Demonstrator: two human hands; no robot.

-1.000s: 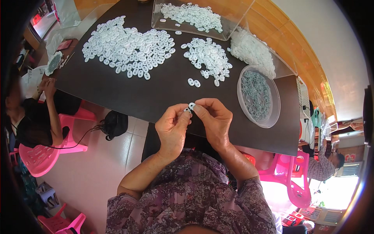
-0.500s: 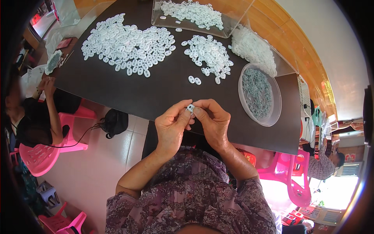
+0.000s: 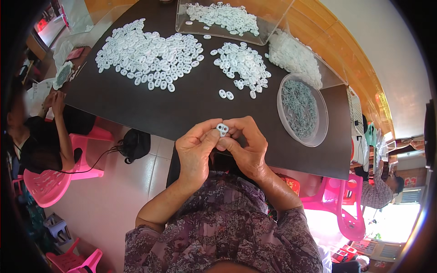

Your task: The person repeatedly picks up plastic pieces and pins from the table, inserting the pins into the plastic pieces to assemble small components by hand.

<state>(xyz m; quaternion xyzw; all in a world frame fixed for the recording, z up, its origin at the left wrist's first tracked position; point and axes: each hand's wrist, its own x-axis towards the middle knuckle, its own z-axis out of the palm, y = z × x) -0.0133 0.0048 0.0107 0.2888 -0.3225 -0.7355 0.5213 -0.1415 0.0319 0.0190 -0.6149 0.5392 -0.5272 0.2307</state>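
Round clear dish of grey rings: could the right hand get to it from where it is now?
Probably yes. The dish sits open on the dark table just right of the right hand, nothing between; that hand is pinching a small white piece, though.

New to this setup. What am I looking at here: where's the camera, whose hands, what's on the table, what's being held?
There is no machine here. The single view comes from a wide fisheye camera worn on a person's head, looking down, so straight edges bend near the rim. The two forearms coming up from the bottom are the wearer's own. The left hand and right hand meet at the near edge of a dark table and together pinch one small white plastic piece with two holes. On the table lie a large heap of the same white pieces, a smaller heap, a clear tray holding more, and a round clear dish of greyish bits. Another person sits on a pink chair at the left.
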